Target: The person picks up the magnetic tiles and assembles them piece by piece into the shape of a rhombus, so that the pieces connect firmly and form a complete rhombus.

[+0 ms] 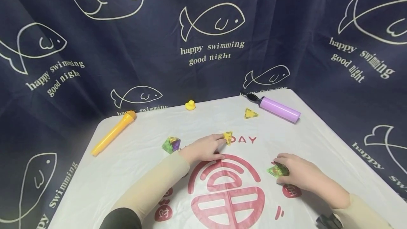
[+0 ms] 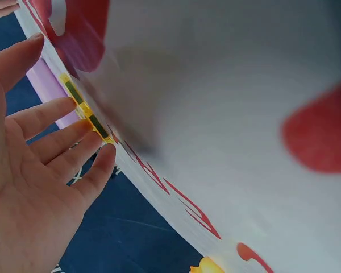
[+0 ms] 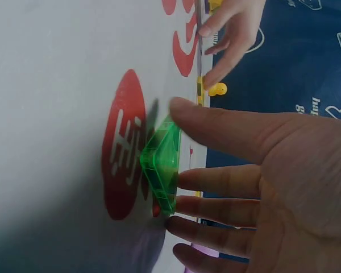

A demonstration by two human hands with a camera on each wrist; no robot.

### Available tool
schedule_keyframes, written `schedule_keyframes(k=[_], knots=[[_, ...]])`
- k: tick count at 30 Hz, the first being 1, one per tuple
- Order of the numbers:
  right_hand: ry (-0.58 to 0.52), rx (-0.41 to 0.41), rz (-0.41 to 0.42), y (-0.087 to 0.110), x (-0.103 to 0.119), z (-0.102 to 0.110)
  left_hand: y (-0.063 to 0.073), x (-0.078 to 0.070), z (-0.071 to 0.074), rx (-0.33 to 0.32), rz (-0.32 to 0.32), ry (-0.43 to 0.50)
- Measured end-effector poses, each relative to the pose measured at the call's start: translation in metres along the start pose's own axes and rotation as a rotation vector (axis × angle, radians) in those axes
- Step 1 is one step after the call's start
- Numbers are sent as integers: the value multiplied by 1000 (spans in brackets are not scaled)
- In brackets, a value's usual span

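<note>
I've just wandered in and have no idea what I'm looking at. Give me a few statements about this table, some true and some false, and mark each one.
1. A small yellow toy duck stands near the far edge of the white-covered table. True.
2. The lilac cylinder with a black tip lies to the left of the duck in the head view. False: the lilac cylinder lies to its right.
3. The person's left hand touches a translucent yellow triangular tile. True.
4. The person's right hand holds the duck. False: the right hand holds a translucent green piece.
5. The curtain behind is plain red. False: the curtain is dark blue with pale fish outlines.
</note>
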State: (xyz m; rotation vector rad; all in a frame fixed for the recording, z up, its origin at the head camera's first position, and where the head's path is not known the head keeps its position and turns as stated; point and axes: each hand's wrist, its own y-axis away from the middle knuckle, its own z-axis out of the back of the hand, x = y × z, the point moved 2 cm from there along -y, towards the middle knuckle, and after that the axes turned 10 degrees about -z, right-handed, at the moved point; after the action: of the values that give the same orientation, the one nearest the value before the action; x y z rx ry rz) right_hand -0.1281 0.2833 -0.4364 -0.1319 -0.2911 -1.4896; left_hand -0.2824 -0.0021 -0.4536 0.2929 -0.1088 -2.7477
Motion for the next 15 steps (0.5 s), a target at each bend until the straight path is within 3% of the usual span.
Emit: schedule_keyframes(k=[15], knots=[[-44,-40,30,-13,1,-5,35,-4,-5,-42,54,-35]])
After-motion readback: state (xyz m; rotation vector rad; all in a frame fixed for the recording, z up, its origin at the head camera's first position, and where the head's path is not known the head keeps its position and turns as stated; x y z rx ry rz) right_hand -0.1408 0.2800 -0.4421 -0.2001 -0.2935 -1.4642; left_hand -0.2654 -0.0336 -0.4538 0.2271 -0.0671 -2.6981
